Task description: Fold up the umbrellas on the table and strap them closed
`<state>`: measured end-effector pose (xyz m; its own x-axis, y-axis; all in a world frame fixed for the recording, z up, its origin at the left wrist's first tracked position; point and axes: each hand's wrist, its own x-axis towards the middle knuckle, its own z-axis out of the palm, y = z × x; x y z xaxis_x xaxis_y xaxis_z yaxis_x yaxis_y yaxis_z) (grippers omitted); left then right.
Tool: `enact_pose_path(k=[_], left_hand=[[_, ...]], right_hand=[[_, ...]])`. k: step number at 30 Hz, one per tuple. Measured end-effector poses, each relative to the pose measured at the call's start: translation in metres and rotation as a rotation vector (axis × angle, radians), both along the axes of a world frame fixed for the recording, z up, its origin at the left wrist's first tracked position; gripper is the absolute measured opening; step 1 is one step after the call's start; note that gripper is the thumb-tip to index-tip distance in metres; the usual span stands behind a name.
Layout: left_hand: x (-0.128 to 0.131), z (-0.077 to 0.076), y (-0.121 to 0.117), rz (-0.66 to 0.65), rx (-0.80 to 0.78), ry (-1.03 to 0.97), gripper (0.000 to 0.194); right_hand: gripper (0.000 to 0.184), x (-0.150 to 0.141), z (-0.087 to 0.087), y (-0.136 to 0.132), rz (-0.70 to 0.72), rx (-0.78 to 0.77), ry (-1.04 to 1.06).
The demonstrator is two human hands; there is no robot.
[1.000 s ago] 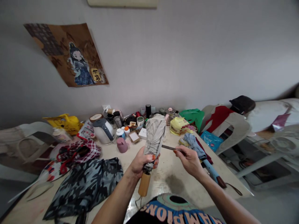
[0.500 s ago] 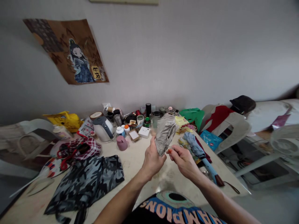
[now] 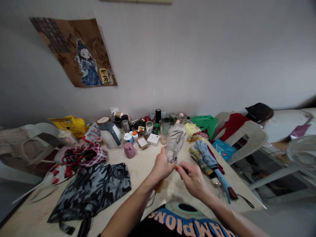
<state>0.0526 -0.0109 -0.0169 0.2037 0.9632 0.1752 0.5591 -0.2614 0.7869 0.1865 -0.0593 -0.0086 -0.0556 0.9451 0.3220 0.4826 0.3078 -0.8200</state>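
Observation:
My left hand [image 3: 163,165] is wrapped round a grey folding umbrella [image 3: 175,140], holding it upright over the table with its gathered canopy pointing away from me. Below that hand a tan handle [image 3: 159,186] and a thin cord loop show. My right hand [image 3: 192,177] is closed in a pinch beside the canopy's lower end; what its fingertips hold is too small to make out. To its right lie a blue folded umbrella [image 3: 217,169] and a yellowish patterned one [image 3: 201,161]. A camouflage umbrella [image 3: 91,191] is spread flat at the left.
A white kettle [image 3: 110,135], a pink cup [image 3: 129,150], a small white box [image 3: 153,139] and several bottles and jars crowd the table [image 3: 138,174] along the wall. A chair [image 3: 249,138] stands at the right; a yellow bag [image 3: 70,126] sits at the far left.
The grey umbrella has turned slightly, and its handle now shows under my left hand. My right hand has shifted slightly lower beside the canopy's end. The view has moved a little.

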Motion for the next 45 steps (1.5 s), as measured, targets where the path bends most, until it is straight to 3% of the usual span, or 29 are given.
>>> enact_pose_path(k=[7, 11, 16, 22, 36, 45], left_hand=[[-0.001, 0.005, 0.004, -0.045, -0.111, -0.087, 0.055], [0.006, 0.007, 0.002, -0.044, -0.016, -0.008, 0.064], [0.014, 0.007, -0.002, 0.017, 0.106, 0.175, 0.058], [0.016, -0.003, -0.006, 0.08, 0.16, 0.307, 0.054], [0.016, -0.013, -0.01, 0.122, 0.312, 0.393, 0.05], [0.018, -0.015, -0.013, 0.082, 0.274, 0.465, 0.044]], right_hand=[[0.037, 0.018, 0.006, -0.005, -0.01, -0.128, 0.176], [0.038, 0.016, 0.011, 0.0, -0.018, -0.125, 0.14], [0.037, 0.008, 0.011, 0.008, -0.009, -0.086, 0.074], [0.036, 0.005, 0.007, 0.011, 0.017, -0.192, 0.144], [0.039, 0.002, 0.006, 0.013, -0.058, -0.27, 0.207], [0.038, 0.003, 0.006, 0.015, -0.081, -0.299, 0.118]])
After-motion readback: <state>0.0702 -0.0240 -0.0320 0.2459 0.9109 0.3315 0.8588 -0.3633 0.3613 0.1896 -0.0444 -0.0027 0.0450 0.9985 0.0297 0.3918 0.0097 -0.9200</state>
